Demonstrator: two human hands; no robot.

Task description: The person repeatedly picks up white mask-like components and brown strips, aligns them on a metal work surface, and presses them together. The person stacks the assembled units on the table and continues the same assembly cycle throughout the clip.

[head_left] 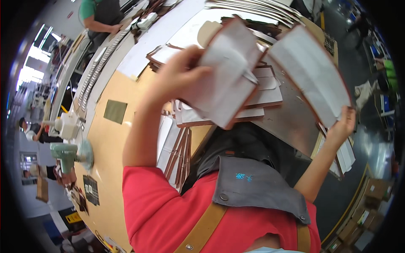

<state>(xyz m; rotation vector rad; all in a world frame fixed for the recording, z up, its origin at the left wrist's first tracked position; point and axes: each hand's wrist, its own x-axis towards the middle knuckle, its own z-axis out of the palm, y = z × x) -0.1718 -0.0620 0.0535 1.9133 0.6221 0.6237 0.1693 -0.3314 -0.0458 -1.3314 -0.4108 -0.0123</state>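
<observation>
left hand [179, 78]: raised at 12 o'clock of frame centre, fingers closed on the left edge of a white card panel with brown border [228, 76]; grip firm, panel off the table.
left panel axis: long axis runs 1 to 7 o'clock, white face toward the camera, lower corner pointing down at 6. Blurred, so fine detail unreadable.
right hand [342, 126]: at 3 o'clock, fingers pinching the bottom corner of a second white panel [310, 74], same brown edging.
right panel axis: long axis 11 to 5 o'clock, tilted up and away from the hand; top edge near the left panel's top corner, whether they touch cannot be told.
table [122, 139]: tan top, curved edge runs along 7 to 10 o'clock. Bare room on its left half around a small green-grey patch [115, 111].
stack [259, 99]: flat white panels piled just under the left panel, at centre; more lie edge-on at 7 o'clock of it.
fan [69, 154]: small pale green, at the table's 9 o'clock rim, well apart from both hands.
other person [101, 17]: green sleeve, at 11 o'clock, far end of the table.
</observation>
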